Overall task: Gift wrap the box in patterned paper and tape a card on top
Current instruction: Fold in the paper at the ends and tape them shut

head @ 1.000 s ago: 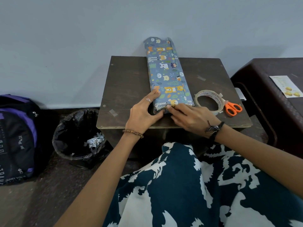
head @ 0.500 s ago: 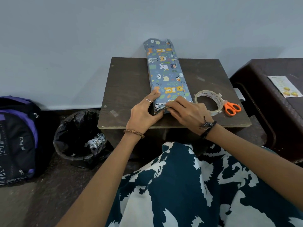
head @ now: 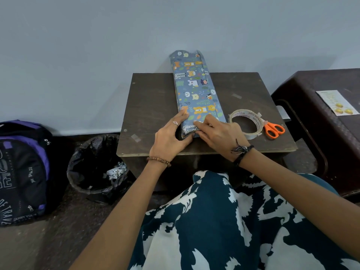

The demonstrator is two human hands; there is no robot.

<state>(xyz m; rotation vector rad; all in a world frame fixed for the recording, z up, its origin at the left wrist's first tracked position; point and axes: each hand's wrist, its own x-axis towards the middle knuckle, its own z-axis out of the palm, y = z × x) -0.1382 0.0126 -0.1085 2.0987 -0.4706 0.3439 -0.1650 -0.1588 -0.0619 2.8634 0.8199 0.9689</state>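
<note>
A long box wrapped in blue animal-patterned paper (head: 194, 90) lies lengthwise on the small dark table (head: 152, 106), its far end reaching past the table to the wall. My left hand (head: 171, 137) clasps the near left corner, thumb against the end face. My right hand (head: 218, 133) presses its fingertips on the folded paper flap at the near end. A pale card (head: 337, 102) with yellow shapes lies on the dark stool to the right.
A clear tape roll (head: 246, 121) and orange-handled scissors (head: 273, 129) sit on the table right of the box. A black-lined bin (head: 97, 166) and a purple-black backpack (head: 21, 170) stand on the floor at left. The dark stool (head: 311, 121) is close on the right.
My right hand has slid up and left over the near end of the box, pressing the flap down. My left hand has stayed at the corner.
</note>
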